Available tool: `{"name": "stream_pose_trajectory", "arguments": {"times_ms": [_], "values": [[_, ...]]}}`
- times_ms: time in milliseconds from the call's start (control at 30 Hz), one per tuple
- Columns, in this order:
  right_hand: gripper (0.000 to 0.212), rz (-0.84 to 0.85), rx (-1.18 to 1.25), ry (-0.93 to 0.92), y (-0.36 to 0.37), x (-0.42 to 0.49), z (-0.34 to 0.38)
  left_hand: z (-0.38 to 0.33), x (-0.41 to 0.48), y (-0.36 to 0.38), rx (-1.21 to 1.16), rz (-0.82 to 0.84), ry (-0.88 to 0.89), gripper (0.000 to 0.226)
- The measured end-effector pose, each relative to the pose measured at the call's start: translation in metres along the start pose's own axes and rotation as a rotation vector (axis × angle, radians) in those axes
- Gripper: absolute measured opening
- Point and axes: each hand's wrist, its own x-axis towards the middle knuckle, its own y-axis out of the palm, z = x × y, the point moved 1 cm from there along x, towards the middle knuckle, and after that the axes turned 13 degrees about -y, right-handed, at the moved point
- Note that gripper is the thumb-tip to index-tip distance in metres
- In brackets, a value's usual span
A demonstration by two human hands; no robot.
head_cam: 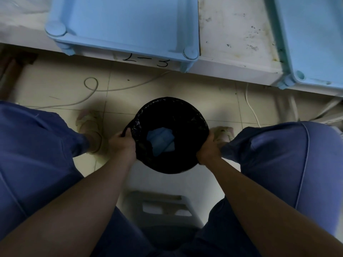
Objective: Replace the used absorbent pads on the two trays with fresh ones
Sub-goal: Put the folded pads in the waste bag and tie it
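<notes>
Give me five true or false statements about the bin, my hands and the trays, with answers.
1. The left hand and right hand both grip the bin. True.
2. The bin is empty. False: a crumpled blue pad lies inside.
3. The bin's liner is black. True.
4. The left tray and right tray sit on the white bench. True.
5. The bin stands on the bench. False: it is down near the floor.

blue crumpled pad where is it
Head view, centre: the blue crumpled pad lies inside the round black-bagged bin on the floor, its rim gripped by the left hand and right hand.
</notes>
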Motion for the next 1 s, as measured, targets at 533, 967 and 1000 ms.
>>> {"name": "stream_pose_trajectory", "arguments": {"times_ms": [533,967,1000], "values": [[0.072,0.045,0.537,-0.074,-0.012,-0.017,-0.003,-0.021,0.0,0.02,0.487,-0.078,0.546,0.024],[0.059,0.012,0.464,-0.129,0.002,-0.007,0.0,-0.023,-0.013,0.047,-0.124,0.152,0.08,0.029],[0.057,0.021,0.456,-0.114,0.004,-0.007,-0.001,-0.023,-0.014,0.049,-0.115,0.155,0.092,0.025]]}}
